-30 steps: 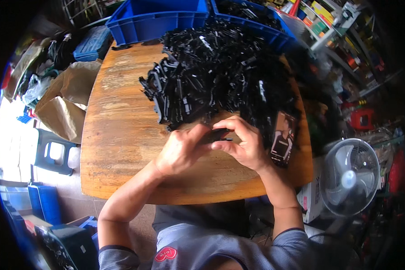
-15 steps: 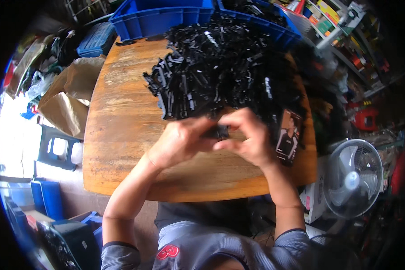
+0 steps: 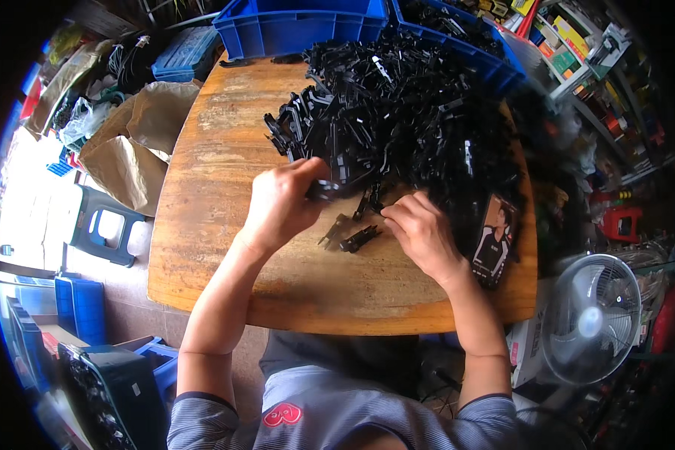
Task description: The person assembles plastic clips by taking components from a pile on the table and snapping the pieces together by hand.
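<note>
We are looking down at a wooden table [image 3: 210,225], and we are working with two bare hands. We are gripping a small black part [image 3: 324,190] in our left hand [image 3: 281,199]. The part is poking out past the fingers on the right side, and it is looking a bit blurry. We are bending and bunching the fingers of our right hand [image 3: 424,232], and its tips are pointing to the left. We are seeing no sure sign of a pinch there, so we are not telling if that hand is holding something or not.

Between our two hands, a loose black part [image 3: 360,239] is lying on the bare wood, tilted a little. Past it, a big messy pile of black parts [image 3: 397,120] is covering the far middle and right of the table. On the right, a dark card [image 3: 495,238] with a picture of a person is lying just beside the pile.

At the far edge, a blue bin [image 3: 300,46] is standing, and a second blue bin [image 3: 495,69] is sitting to its right with black pieces inside. Off to the left, we are seeing a brown paper bag [image 3: 127,176] and a stool [image 3: 101,196]. On the right, a round fan [image 3: 590,321] is standing near the table.
</note>
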The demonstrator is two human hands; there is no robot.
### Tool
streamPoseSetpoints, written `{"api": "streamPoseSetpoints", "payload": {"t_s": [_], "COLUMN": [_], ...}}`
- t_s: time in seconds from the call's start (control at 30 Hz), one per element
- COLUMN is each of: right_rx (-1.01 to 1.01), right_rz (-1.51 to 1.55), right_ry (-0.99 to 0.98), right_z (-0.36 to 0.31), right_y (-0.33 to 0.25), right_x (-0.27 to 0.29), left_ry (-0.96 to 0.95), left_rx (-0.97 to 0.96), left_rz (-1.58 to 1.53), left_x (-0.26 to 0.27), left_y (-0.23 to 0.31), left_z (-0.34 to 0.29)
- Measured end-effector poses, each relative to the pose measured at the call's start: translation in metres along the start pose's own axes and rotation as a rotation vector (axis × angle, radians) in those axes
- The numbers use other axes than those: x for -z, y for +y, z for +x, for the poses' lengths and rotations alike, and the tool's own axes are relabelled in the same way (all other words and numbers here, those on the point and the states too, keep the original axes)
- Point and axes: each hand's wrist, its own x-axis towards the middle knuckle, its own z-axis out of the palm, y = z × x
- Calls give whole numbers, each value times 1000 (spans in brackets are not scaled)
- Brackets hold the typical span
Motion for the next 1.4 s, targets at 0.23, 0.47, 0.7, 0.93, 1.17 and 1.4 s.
{"api": "streamPoseSetpoints", "payload": {"t_s": [0.23,0.47,0.7,0.93,1.17,1.4], "right_rx": [11,-44,-57,-14,43,26], "right_rz": [14,341,481,566,521,501], "right_ry": [-11,107,95,117,241,205], "right_z": [2,0,5,4,5,3], "right_y": [1,1,-2,-21,-20,-22], "right_x": [-2,6,20,38,31,31], "left_ry": [-46,-191,-176,-245,-195,-182], "left_rx": [-8,-2,136,18,-145,-126], "left_rz": [622,564,512,-388,-313,-265], "left_x": [-26,-19,-1,-10,-16,-21], "left_y": [-5,-4,-1,24,34,32], "left_z": [-20,-16,-11,-9,-15,-19]}}
